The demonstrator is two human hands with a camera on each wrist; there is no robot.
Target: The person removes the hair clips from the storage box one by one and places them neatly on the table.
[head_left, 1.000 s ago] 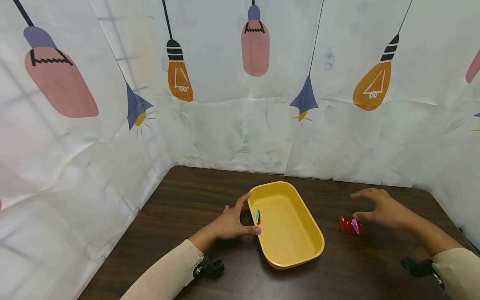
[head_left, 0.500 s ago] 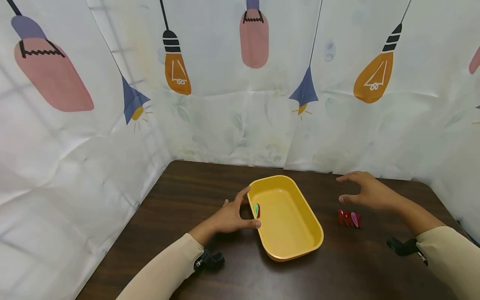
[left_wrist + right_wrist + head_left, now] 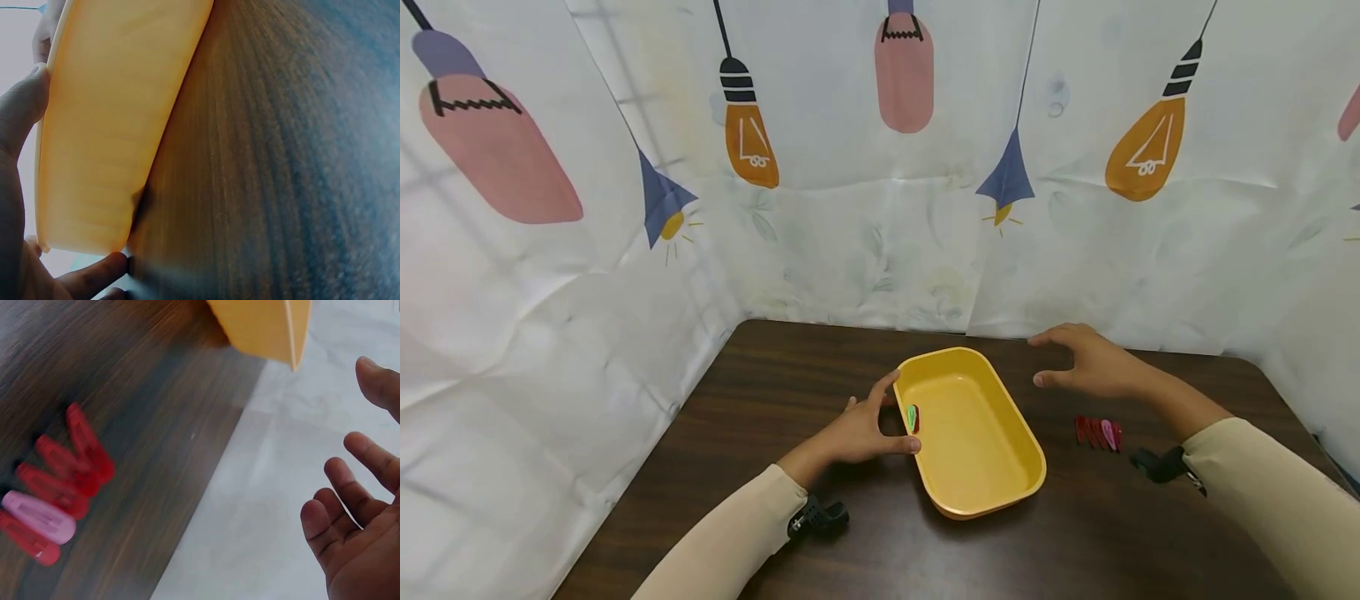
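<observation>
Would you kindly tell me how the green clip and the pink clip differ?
Place: the green clip is inside the yellow tray, at its left side, while the pink clip lies on the dark table.
Neighbours: the green clip has a bit of red beside it, whereas the pink clip sits in a row with four red clips.
Shared: both are small and slim, and neither is held.

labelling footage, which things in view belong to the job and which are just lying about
Likely in the job: left hand, right hand, yellow tray, green clip and red clip inside it, four red clips, pink clip
Just around: table, printed cloth
</observation>
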